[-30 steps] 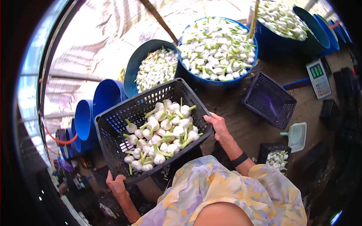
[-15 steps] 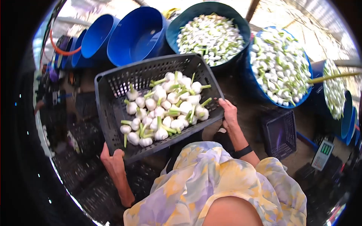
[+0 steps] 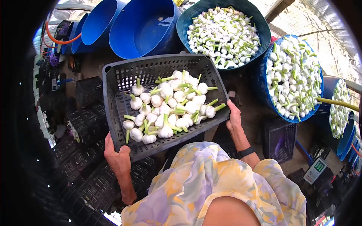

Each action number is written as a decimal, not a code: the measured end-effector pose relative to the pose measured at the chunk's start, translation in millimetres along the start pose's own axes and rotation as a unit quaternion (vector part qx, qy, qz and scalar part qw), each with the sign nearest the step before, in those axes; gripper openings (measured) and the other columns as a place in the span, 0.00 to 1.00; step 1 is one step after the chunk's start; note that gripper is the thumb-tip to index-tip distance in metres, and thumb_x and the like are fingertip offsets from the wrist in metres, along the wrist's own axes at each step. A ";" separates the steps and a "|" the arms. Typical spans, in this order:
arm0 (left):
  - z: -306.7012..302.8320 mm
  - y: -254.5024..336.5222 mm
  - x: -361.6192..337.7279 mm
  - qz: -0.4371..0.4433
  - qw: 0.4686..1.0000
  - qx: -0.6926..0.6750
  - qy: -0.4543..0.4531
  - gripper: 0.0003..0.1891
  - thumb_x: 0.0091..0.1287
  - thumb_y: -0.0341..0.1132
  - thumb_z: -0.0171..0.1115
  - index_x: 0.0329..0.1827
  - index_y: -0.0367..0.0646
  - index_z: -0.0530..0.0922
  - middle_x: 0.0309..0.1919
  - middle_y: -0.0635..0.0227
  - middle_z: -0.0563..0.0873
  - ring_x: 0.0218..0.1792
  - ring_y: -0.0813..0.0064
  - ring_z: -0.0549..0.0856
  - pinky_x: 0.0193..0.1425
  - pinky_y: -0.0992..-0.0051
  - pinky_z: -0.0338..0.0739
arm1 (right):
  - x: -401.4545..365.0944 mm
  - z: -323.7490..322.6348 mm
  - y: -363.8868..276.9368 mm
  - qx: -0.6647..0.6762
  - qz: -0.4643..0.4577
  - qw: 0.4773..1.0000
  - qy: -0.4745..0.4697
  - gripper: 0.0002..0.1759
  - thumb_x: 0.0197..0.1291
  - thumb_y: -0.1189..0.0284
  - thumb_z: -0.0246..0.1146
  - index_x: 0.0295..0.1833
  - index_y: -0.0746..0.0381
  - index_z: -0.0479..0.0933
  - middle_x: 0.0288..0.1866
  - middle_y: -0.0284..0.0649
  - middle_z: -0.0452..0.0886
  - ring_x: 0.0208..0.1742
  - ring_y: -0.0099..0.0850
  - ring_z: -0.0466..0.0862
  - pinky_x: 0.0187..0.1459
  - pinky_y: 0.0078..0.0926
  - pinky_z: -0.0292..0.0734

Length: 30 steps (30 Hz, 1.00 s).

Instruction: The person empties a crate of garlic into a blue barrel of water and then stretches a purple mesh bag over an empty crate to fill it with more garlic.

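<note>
A black plastic crate (image 3: 117, 98) with slotted walls is held up in front of my body, tilted so that its left end sits lower. Inside lie many trimmed garlic bulbs (image 3: 166, 92), white with short green stems, heaped toward the middle and right. My left hand (image 3: 117, 152) grips the near left corner, thumb over the rim. On the right end, my right hand (image 3: 234, 116) is closed round the rim, its fingers partly hidden beneath.
Beyond the crate stand an empty-looking blue tub (image 3: 141, 30), a green tub (image 3: 184, 28) of garlic and a blue tub (image 3: 264, 71) heaped with garlic. At right are another black crate (image 3: 279, 141) and a scale display (image 3: 315, 170). Stacked black crates (image 3: 88, 124) fill the left.
The crate and both hands have shifted slightly right in view. The tubs at right appear lower and farther right as the view turns. Both hands keep their hold.
</note>
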State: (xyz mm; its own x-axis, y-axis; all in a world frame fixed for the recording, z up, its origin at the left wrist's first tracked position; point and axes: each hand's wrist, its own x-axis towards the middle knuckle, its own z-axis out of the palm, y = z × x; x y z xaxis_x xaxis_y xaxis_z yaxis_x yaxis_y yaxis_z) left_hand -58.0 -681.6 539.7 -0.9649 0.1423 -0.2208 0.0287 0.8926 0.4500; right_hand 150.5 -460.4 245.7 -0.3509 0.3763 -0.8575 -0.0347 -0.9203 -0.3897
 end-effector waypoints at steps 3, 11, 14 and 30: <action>18.1 33.8 4.6 -0.025 1.000 0.018 -0.002 0.29 0.41 0.19 0.47 0.53 0.29 0.74 0.51 0.60 0.78 0.49 0.68 0.78 0.55 0.78 0.68 | 25.8 4.6 -24.0 0.002 0.006 1.000 0.007 0.15 0.63 0.66 0.58 0.48 0.67 0.78 0.43 0.35 0.80 0.44 0.24 0.77 0.47 0.23 0.72; 83.0 103.0 23.1 -0.033 0.999 0.036 0.021 0.30 0.39 0.20 0.48 0.53 0.28 0.73 0.50 0.57 0.78 0.48 0.67 0.79 0.57 0.76 0.68 | 107.8 -6.8 -93.4 0.005 0.029 1.000 0.008 0.12 0.61 0.68 0.58 0.45 0.66 0.78 0.42 0.37 0.81 0.43 0.27 0.80 0.47 0.25 0.74; 105.8 120.4 31.4 -0.007 0.998 0.061 0.013 0.30 0.39 0.20 0.48 0.53 0.27 0.73 0.52 0.56 0.77 0.51 0.65 0.78 0.58 0.76 0.68 | 120.0 -14.4 -120.8 0.029 0.009 1.000 0.006 0.13 0.60 0.71 0.60 0.45 0.69 0.79 0.41 0.37 0.81 0.41 0.24 0.79 0.45 0.22 0.73; 139.8 130.2 35.5 -0.076 0.996 0.030 0.030 0.30 0.40 0.20 0.46 0.53 0.27 0.72 0.53 0.53 0.76 0.56 0.59 0.75 0.62 0.71 0.65 | 151.9 -23.1 -119.8 -0.035 0.062 0.997 0.033 0.12 0.58 0.71 0.63 0.41 0.69 0.80 0.36 0.35 0.81 0.37 0.23 0.79 0.42 0.21 0.73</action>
State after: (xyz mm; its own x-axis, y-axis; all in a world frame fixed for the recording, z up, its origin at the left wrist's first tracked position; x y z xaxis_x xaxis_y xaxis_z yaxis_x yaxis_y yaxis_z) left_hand -52.0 -500.5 469.4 -0.9729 -0.0211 -0.2305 -0.1058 0.9263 0.3617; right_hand 123.0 -290.5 154.4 -0.2868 0.2683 -0.9197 0.0720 -0.9512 -0.2999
